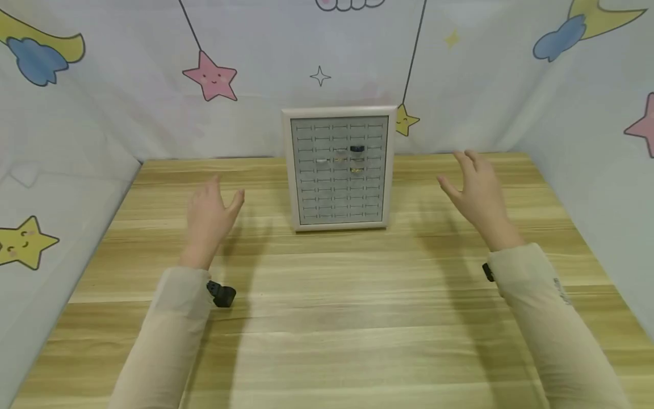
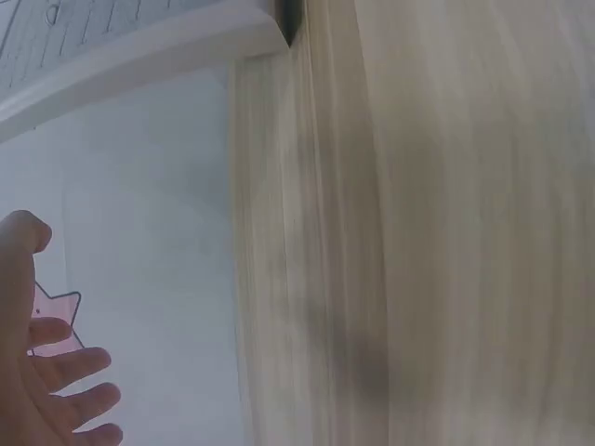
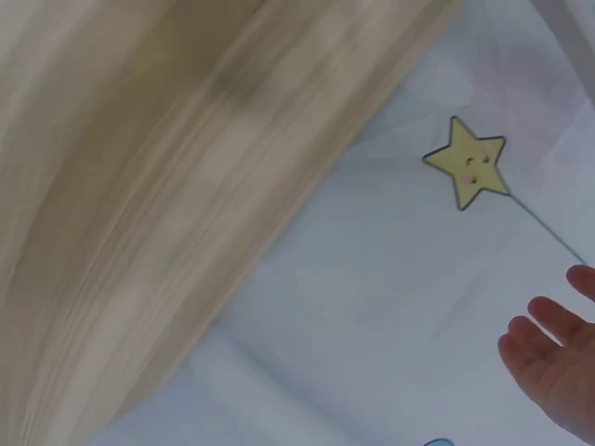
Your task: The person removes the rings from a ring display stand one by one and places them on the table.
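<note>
- Nearest you, your two cream-coloured fabric sleeves [image 1: 166, 329] reach forward over a pale, wood-grained table [image 1: 368, 318], with a small black device [image 1: 222, 294] at the left wrist and part of another at the right.
- Past the cuffs, your left hand [image 1: 208, 213] is raised left of the board, well apart from it; its fingers are relaxed, thumb held wide of them.
- Your right hand [image 1: 479, 190] is raised on the other side, also apart from the board, its thumb and fingers spread wide.
- Between your hands, towards the back of the table, a rectangular grey slotted board in a white frame [image 1: 337, 194] stands facing you.
- Small ring-like pieces sit in its slots above the middle: a dark blue band [image 1: 357, 149], a gold one [image 1: 356, 170] lower in the same column, and a pale, shiny one [image 1: 321, 161] to the left; others are too small to make out.
- Farthest off hangs a white backdrop [image 1: 271, 40] printed with smiling pink and yellow stars.
</note>
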### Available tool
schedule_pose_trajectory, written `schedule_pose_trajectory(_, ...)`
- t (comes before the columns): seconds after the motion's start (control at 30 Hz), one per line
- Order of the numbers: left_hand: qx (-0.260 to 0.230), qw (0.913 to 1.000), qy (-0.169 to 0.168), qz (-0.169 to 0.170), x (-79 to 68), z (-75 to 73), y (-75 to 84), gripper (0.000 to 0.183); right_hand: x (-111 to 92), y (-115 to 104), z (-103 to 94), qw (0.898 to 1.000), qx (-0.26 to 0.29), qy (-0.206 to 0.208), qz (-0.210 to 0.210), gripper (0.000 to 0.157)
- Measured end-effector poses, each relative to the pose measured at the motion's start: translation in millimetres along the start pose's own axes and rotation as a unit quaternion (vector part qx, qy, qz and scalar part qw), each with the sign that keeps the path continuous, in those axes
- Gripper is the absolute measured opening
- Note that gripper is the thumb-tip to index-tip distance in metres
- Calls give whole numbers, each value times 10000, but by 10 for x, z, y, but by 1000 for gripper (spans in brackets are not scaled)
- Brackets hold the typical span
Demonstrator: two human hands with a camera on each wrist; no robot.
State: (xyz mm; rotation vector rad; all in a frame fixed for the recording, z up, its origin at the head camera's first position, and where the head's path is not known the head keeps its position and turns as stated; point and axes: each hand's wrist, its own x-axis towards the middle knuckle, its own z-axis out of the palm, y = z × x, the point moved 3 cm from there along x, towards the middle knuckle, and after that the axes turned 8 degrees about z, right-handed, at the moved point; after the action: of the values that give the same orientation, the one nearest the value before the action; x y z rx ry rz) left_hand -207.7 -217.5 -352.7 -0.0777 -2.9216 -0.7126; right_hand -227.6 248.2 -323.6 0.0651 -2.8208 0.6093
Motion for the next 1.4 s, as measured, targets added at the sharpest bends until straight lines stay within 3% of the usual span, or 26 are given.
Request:
schedule_pose_trajectory(0.1, -925, 9957, 56, -56, 19, 61, 95, 66, 19, -136, -6, 9990, 343, 238, -126, 52)
schedule_pose_trajectory(0.2, -1775, 9841, -25, -38, 50, 146, 199, 60, 47, -266, -6, 9960, 713, 490, -221, 44)
schedule_pose_trajectory(0.37, -2589, 9653, -320, 115, 116, 303, 371, 61, 104, -475, 11, 9896, 1062, 881, -403, 34)
schedule_pose_trajectory(0.53, -2853, 9565, -586, 183, 162, 446, 503, 75, 170, -727, 48, 9845, 1227, 1047, -695, 28)
schedule_pose_trajectory(1.03, -3578, 9295, -865, 249, 239, 706, 573, 91, 318, -1424, 247, 9830, 807, 358, -1611, 22)
schedule_pose_trajectory(1.4, -3598, 9281, -944, 163, 245, 767, 622, 89, 373, -1652, 397, 9879, 525, 58, -1458, 20)
